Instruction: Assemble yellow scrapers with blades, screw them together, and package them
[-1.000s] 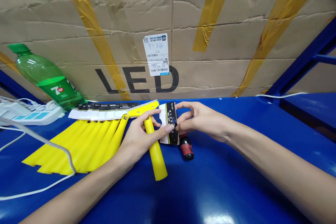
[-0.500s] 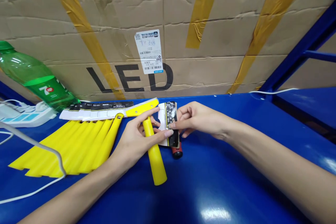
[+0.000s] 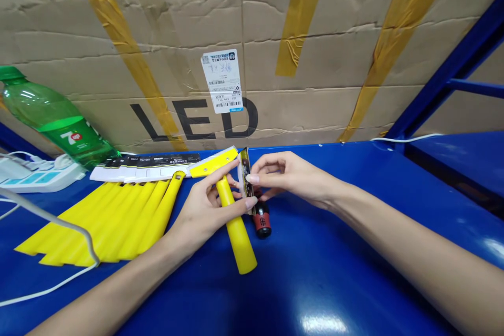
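Note:
My left hand (image 3: pixel 207 207) is closed around a yellow scraper (image 3: pixel 240 244), its handle slanting down toward me. The riveted head lies crosswise at the top, with a pale blade edge along it. My right hand (image 3: pixel 281 173) pinches a small black-and-white printed card sleeve (image 3: pixel 244 176), seen nearly edge-on just right of the scraper. My left thumb also touches the sleeve's lower end. Beneath my fingers lies a black cylindrical object with a red band (image 3: pixel 262 223), partly hidden. On the left, several yellow scrapers (image 3: pixel 114 226) lie side by side, their heads covered by printed sleeves (image 3: pixel 151 170).
A green soda bottle (image 3: pixel 74 134) leans at the back left beside a white power strip (image 3: pixel 43 178). A white cable (image 3: pixel 59 218) crosses the left side. Behind the blue tabletop (image 3: pixel 315 273) stands a large cardboard box (image 3: pixel 189 21). A blue metal frame (image 3: pixel 429 79) rises at right.
The card sleeve has turned from facing me to nearly edge-on, and my right fingers have shifted left with it. The scraper handle's lower end has swung slightly right. More of the red-banded object shows.

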Demonstrator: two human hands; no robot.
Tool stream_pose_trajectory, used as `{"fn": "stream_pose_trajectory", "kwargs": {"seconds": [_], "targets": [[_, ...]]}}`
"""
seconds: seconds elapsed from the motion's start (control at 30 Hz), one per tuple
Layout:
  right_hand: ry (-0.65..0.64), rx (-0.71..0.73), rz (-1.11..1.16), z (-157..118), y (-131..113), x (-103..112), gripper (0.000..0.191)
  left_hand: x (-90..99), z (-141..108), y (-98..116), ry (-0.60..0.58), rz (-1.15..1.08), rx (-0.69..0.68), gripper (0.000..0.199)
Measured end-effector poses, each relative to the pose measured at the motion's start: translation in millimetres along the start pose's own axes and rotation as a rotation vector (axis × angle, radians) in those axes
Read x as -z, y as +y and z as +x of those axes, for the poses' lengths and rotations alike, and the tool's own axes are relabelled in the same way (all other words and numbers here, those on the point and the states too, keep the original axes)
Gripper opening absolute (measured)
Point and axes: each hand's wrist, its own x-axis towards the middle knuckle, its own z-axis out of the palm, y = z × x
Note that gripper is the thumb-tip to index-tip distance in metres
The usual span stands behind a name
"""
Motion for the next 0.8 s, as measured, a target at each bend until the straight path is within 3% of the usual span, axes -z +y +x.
{"fn": "stream_pose_trajectory", "kwargs": {"seconds": [0.2, 0.37, 0.47, 0.63, 0.8], "targets": [[-0.026, 0.004, 0.023, 0.1, 1.2, 2.5, 0.032, 4.0, 0.1, -1.2, 0.008, -0.018, 0.017, 0.074], [0.115, -0.046, 0.028, -1.7, -4.3, 3.5, 0.037, 7.1, -2.9, 2.9, 0.029, -0.083, -0.018, 0.07], [0.13, -0.077, 0.047, -1.2, -6.3, 8.7, 0.033, 7.1, -1.7, 6.5, 0.046, -0.132, -0.033, 0.068], [0.193, -0.039, 0.022, -0.8, -11.4, 22.4, 0.023, 11.5, 7.7, 7.4, 0.262, -0.084, -0.038, 0.067], [0.288, 0.043, -0.287, -2.5, -15.4, 33.2, 0.026, 22.6, 13.9, 19.6, 0.458, -0.132, -0.113, 0.055]]}}
